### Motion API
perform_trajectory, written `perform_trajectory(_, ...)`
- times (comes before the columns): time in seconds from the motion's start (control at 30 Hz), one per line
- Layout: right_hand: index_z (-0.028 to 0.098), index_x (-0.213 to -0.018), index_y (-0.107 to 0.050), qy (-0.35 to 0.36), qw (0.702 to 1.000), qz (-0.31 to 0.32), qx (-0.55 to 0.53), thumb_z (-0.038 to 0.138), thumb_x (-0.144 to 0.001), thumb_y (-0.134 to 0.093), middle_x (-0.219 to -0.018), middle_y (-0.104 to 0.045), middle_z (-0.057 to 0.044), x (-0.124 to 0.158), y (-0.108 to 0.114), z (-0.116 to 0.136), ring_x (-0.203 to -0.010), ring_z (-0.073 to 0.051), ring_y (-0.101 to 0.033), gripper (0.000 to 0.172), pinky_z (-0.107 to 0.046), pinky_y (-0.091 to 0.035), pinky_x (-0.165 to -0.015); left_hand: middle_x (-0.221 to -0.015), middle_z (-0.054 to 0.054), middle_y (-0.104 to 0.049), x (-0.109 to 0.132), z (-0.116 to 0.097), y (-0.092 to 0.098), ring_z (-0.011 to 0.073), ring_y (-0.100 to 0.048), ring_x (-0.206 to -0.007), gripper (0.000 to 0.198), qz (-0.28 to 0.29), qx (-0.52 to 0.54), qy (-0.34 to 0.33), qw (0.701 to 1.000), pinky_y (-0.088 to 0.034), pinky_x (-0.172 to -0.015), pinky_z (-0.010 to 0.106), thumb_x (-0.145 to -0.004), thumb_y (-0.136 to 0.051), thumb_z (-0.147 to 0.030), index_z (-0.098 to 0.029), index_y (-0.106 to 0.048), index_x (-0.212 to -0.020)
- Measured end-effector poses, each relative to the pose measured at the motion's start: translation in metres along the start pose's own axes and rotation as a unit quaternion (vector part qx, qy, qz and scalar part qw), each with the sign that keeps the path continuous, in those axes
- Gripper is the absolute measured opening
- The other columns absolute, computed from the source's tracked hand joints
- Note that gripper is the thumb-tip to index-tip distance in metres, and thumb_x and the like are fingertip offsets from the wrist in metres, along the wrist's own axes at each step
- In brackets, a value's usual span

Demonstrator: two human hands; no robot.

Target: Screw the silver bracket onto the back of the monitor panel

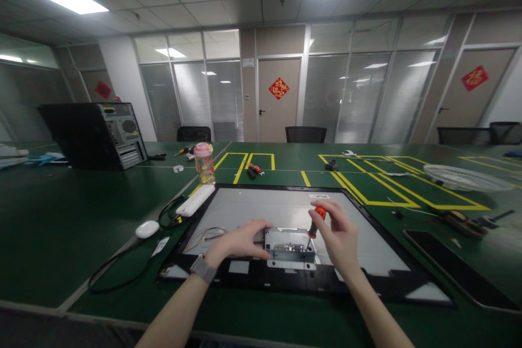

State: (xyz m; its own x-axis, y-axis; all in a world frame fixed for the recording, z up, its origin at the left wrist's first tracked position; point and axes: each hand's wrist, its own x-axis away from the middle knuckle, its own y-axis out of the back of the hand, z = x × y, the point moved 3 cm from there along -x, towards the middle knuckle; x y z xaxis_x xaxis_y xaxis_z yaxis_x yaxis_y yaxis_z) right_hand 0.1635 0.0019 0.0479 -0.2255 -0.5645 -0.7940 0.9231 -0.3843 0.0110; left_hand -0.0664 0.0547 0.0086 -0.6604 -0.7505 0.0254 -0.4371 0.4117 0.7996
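Observation:
A flat display panel (261, 204) with a black frame lies on the green table. On its near half sits a metal bracket box (285, 238) with small parts inside. My left hand (247, 239) steadies the left side of this box, thumb and fingers spread apart along it. In my right hand (339, 234) is a red and black screwdriver (316, 222), pinched by the handle. Its shaft points down to the right part of the box; the exact contact of the tip is too small to tell. Thin wires (206, 235) lie left of the box.
A black computer case (92, 133) stands at the left. Beyond the panel are a pink-lidded bottle (204, 163) and pliers (253, 169). Left of the panel lie a white power bank-like block (196, 200), a black cable (122, 278) and a white oval case (147, 229). A black slab (460, 266) lies right.

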Motion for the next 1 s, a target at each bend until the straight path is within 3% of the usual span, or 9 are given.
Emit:
perform_trajectory(0.13,0.023,-0.082,-0.07,-0.043,0.998,-0.002,-0.055,0.033,-0.078,-0.069,-0.081,-0.059,-0.003,-0.002,0.001,-0.003,-0.072,-0.018,-0.056,0.01,-0.033,-0.047,-0.066,-0.135,0.008,-0.049,0.001,-0.003,0.001,0.0302,-0.045,-0.125,0.078,0.001,0.002,0.01,1.0,-0.034,-0.106,0.039,-0.066,-0.076,-0.04,-0.024,-0.044,-0.135)
perform_trajectory(0.3,0.022,-0.107,-0.067,-0.121,0.986,0.031,-0.113,0.041,-0.088,-0.055,-0.08,-0.066,-0.004,-0.002,0.0,-0.008,-0.075,-0.02,-0.062,0.029,-0.034,-0.051,-0.07,-0.136,0.007,-0.048,0.001,-0.003,0.002,0.0296,-0.045,-0.126,0.078,0.0,0.001,0.01,1.0,-0.034,-0.106,0.037,-0.065,-0.077,-0.039,-0.025,-0.045,-0.135)
perform_trajectory(0.43,0.024,-0.099,-0.067,-0.103,0.988,0.02,-0.111,0.04,-0.091,-0.051,-0.081,-0.067,-0.004,-0.002,-0.001,-0.008,-0.078,-0.019,-0.063,0.025,-0.034,-0.05,-0.074,-0.136,0.007,-0.049,0.0,-0.001,0.001,0.0289,-0.046,-0.125,0.078,0.002,-0.003,-0.001,1.0,-0.035,-0.106,0.036,-0.066,-0.076,-0.04,-0.024,-0.044,-0.135)
perform_trajectory(0.57,0.024,-0.083,-0.069,-0.099,0.987,0.023,-0.126,0.038,-0.085,-0.062,-0.087,-0.063,-0.003,-0.002,0.001,-0.012,-0.084,-0.019,-0.059,0.015,-0.03,-0.049,-0.073,-0.136,0.007,-0.049,-0.001,0.003,-0.001,0.0286,-0.046,-0.125,0.079,-0.009,-0.003,-0.004,1.0,-0.034,-0.106,0.035,-0.065,-0.078,-0.04,-0.022,-0.045,-0.135)
perform_trajectory(0.63,0.025,-0.087,-0.07,-0.122,0.982,0.037,-0.141,0.037,-0.082,-0.066,-0.086,-0.062,-0.002,-0.002,0.001,-0.017,-0.08,-0.018,-0.059,0.013,-0.03,-0.049,-0.068,-0.136,0.008,-0.049,-0.001,0.003,-0.001,0.0287,-0.045,-0.126,0.079,-0.008,-0.003,-0.005,1.0,-0.034,-0.106,0.035,-0.065,-0.078,-0.039,-0.022,-0.045,-0.135)
perform_trajectory(0.8,0.024,-0.112,-0.064,-0.155,0.966,0.079,-0.191,0.04,-0.091,-0.052,-0.089,-0.065,-0.005,0.001,-0.004,-0.021,-0.083,-0.02,-0.06,0.029,-0.032,-0.049,-0.067,-0.137,0.008,-0.049,0.0,0.0,0.001,0.0291,-0.045,-0.126,0.079,-0.002,-0.005,-0.004,1.0,-0.034,-0.107,0.036,-0.066,-0.077,-0.039,-0.022,-0.045,-0.135)
perform_trajectory(0.9,0.024,-0.107,-0.064,-0.148,0.968,0.078,-0.185,0.042,-0.092,-0.049,-0.09,-0.065,-0.006,0.0,-0.006,-0.016,-0.084,-0.021,-0.06,0.028,-0.032,-0.048,-0.067,-0.138,0.008,-0.048,0.0,-0.001,0.001,0.0294,-0.044,-0.127,0.079,0.0,-0.008,0.001,1.0,-0.033,-0.107,0.037,-0.066,-0.077,-0.039,-0.023,-0.044,-0.136)
perform_trajectory(1.0,0.023,-0.093,-0.066,-0.121,0.984,0.045,-0.119,0.042,-0.084,-0.061,-0.089,-0.063,-0.004,-0.002,-0.003,-0.011,-0.084,-0.02,-0.058,0.021,-0.032,-0.047,-0.074,-0.138,0.008,-0.047,-0.001,0.001,0.0,0.0289,-0.043,-0.128,0.078,-0.001,-0.007,0.004,1.0,-0.032,-0.108,0.037,-0.066,-0.076,-0.039,-0.023,-0.044,-0.135)
